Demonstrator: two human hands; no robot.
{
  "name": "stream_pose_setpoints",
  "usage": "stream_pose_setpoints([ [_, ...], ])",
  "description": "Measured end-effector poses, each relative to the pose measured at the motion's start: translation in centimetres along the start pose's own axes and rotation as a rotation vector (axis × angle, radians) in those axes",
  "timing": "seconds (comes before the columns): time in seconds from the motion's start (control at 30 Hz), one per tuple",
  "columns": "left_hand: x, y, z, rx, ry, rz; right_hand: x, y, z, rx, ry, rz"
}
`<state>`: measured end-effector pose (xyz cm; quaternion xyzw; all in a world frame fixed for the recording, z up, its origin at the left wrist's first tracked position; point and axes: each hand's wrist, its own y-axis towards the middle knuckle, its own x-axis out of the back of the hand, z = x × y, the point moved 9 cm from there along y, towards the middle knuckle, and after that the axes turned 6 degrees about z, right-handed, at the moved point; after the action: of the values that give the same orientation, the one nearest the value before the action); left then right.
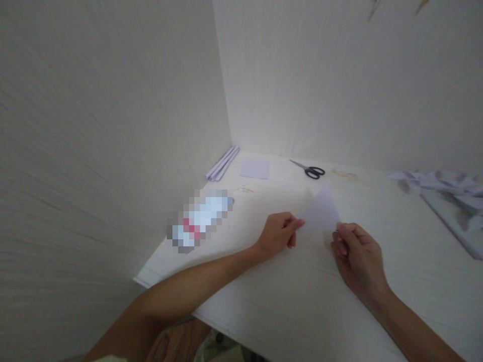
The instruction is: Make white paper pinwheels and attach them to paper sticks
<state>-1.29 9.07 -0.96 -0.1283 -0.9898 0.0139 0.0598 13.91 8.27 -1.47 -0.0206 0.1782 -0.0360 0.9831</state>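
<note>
A pale, triangular piece of paper (322, 211) is stretched between my two hands above the white table, one point facing away from me. My left hand (278, 232) pinches its left corner between thumb and fingers. At the right corner, the thumb and fingers of my right hand (358, 256) are closed on the same paper. Beyond it lie scissors (311, 171) with black handles, their blades pointing left. A flat square of paper (255, 168) rests to the left of the scissors.
Folded paper strips (222, 164) lie in the back left corner by the wall. A blurred-out phone-like object (204, 218) sits at the table's left edge. On the right is a heap of crumpled paper (449, 183). Walls (339, 75) rise behind and at the left.
</note>
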Motion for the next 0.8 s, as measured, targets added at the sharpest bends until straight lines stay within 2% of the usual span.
stream_pose_setpoints([
  [0.33, 0.68, -0.02, 0.0, -0.03, 0.078, -0.061, 0.08, -0.02, 0.22, 0.016, 0.013, -0.008],
  [0.53, -0.19, 0.37, 0.24, -0.066, -0.068, 0.089, 0.52, 0.18, 0.22, 0.043, 0.052, -0.04],
  [0.8, 0.15, -0.11, -0.39, -0.068, 0.115, 0.029, 0.59, -0.02, 0.76, 0.095, 0.049, -0.05],
])
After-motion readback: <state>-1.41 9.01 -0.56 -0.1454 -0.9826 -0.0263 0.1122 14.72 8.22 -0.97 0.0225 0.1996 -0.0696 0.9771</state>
